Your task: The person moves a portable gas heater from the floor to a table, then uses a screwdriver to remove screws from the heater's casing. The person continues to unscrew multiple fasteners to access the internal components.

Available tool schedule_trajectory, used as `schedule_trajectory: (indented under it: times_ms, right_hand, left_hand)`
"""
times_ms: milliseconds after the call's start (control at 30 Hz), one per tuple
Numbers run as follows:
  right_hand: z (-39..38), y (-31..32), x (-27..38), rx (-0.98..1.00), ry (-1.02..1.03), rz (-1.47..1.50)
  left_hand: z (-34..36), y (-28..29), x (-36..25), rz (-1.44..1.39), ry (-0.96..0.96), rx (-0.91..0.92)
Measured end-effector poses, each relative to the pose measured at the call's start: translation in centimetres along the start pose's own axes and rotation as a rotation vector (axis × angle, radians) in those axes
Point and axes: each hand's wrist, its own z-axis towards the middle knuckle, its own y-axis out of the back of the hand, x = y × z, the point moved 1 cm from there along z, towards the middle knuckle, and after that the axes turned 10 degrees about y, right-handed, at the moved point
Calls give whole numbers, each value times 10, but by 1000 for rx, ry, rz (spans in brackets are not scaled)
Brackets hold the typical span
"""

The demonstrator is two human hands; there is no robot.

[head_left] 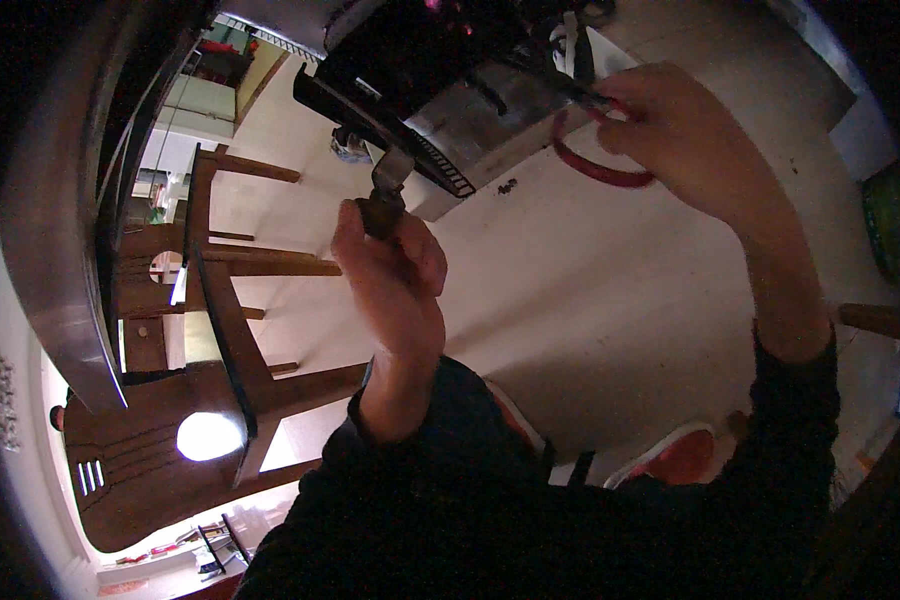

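Note:
My left hand (395, 265) is closed around a short, dark-handled piece (378, 215). A flat metal tab (393, 168) sticks up from its top; its exact kind is unclear in the dim light. To the right and farther off, my right hand (660, 130) grips a pair of pliers by their red handles (605, 175). One handle curves down away from my fingers, and the dark jaws point up and left towards a black appliance (420, 60). Whether the jaws touch anything is lost in shadow. A metal panel (495, 125) forms the appliance's lower front, with a slotted black edge (440, 165) beside it.
Brown wooden chairs (220, 270) stand on the left, next to a dark table edge (55, 260). Pale floor (610, 290) spreads beneath my hands, with a small dark bit (507, 186) near the appliance. My red shoe (675, 455) shows below. A green object (880, 220) is at right.

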Motion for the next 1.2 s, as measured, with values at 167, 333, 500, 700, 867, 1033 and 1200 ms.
schedule_trajectory:
  times_ms: [167,333,500,700,867,1033,1200]
  right_hand:
    - [27,-34,-35,-3,37,12]
    - [33,-42,-43,4,263,236]
    - [25,-37,-14,29,-324,821]
    - [34,-29,-10,-30,-424,1224]
    - [31,-29,-16,-212,-449,1427]
    - [26,-41,9,5,-354,1225]
    - [29,-28,1,-258,-562,1293]
  left_hand:
    - [1,-2,-4,22,30,-47]
    - [-5,5,-6,10,17,-15]
    - [-1,4,-4,-15,7,20]
    - [-2,6,-3,20,-16,42]
    - [-3,6,-3,23,0,54]
    - [0,2,-3,29,-7,-31]
    - [-1,2,-3,-2,8,-28]
